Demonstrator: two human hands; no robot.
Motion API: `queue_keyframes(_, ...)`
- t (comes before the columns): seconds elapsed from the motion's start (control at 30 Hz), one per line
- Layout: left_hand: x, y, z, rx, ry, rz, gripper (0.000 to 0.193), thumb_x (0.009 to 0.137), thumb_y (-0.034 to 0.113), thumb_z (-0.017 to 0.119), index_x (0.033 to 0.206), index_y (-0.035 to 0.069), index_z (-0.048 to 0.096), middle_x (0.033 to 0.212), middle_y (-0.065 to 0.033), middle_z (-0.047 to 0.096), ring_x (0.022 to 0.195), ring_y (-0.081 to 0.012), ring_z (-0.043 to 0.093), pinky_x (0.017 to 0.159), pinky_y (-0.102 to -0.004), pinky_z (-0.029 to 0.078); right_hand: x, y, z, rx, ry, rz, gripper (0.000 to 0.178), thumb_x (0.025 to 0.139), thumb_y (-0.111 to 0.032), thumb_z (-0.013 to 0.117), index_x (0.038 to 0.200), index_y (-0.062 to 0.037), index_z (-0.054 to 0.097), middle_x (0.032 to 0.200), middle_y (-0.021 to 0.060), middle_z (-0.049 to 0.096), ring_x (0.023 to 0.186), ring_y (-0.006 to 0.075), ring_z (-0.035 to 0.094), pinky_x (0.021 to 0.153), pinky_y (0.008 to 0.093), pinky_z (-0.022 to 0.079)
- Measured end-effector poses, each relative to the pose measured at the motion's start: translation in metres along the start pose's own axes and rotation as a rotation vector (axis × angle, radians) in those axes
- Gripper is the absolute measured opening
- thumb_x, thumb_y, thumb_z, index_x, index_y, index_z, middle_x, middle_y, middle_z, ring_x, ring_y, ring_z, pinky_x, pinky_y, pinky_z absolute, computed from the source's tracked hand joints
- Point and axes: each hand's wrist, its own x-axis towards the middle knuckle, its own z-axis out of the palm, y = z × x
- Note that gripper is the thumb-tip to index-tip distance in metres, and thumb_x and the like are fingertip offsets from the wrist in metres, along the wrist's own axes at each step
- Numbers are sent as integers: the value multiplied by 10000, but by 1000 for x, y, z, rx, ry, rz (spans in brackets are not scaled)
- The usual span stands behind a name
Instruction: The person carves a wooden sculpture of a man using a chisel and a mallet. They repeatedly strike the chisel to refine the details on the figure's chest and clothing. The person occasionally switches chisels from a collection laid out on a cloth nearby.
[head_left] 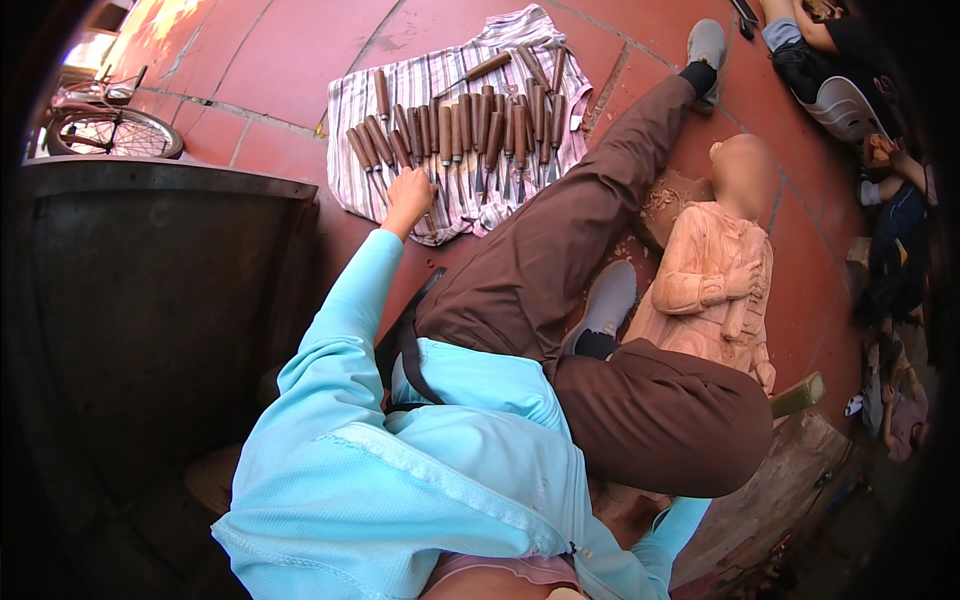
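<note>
My left hand (409, 197) reaches over a row of carving chisels (457, 130) with brown wooden handles. Its fingers are curled down among the blades at the row's left end, and whatever lies in them is hidden. The chisels rest side by side on a striped cloth garment (350, 105) spread over the floor. My right sleeve (682, 528) passes behind my bent knee, which hides the right hand. Beyond that knee lies a carved wooden figure (705, 265) with an arm folded across its chest.
Red tiles (270, 65) cover the floor. A large dark panel (140, 330) stands at my left, with a bicycle wheel (115, 133) behind it. A greenish handle-like end (798, 395) sticks out past my knee, near a wooden slab (770, 500). Other people sit at the far right.
</note>
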Motion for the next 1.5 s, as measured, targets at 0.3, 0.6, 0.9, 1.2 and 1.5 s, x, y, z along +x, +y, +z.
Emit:
queue_keyframes(0.3,30,-33,9,-1019,-371,-291,88,805,53,690,839,-20,656,736,-94,652,608,-171,645,545,-290,566,0,1,2,3,-13,5,441,826,-193,748,1140,61,570,880,135,661,761,220,644,688,333,515)
queue_keyframes(0.6,24,-9,-41,-1164,-472,-329,265,885,168,667,1080,15,573,840,-35,600,629,-145,631,581,-280,574,-1,-3,0,-2,-19,0,434,829,-185,744,1138,63,566,873,134,657,753,220,641,680,334,514)
queue_keyframes(0.9,-6,126,-139,-1535,-380,78,138,937,58,562,1035,43,466,1034,-154,643,1014,-275,662,755,-297,584,3,-30,-5,146,-124,34,462,836,-174,726,1196,49,543,932,118,657,857,189,637,763,321,505)
queue_keyframes(1.2,-102,347,-218,-1279,-83,848,539,928,-1,545,1273,51,134,1172,-207,549,874,-261,697,651,-241,584,9,-38,-3,263,-64,-6,227,822,-105,725,963,-10,575,771,45,597,711,154,577,684,300,484)
queue_keyframes(1.5,-211,486,-167,-1159,22,1732,359,912,248,564,1198,32,549,799,-41,547,667,-139,579,524,-259,472,11,-51,-10,554,-208,180,264,932,-193,558,1108,-6,497,958,52,587,904,150,554,961,318,397)
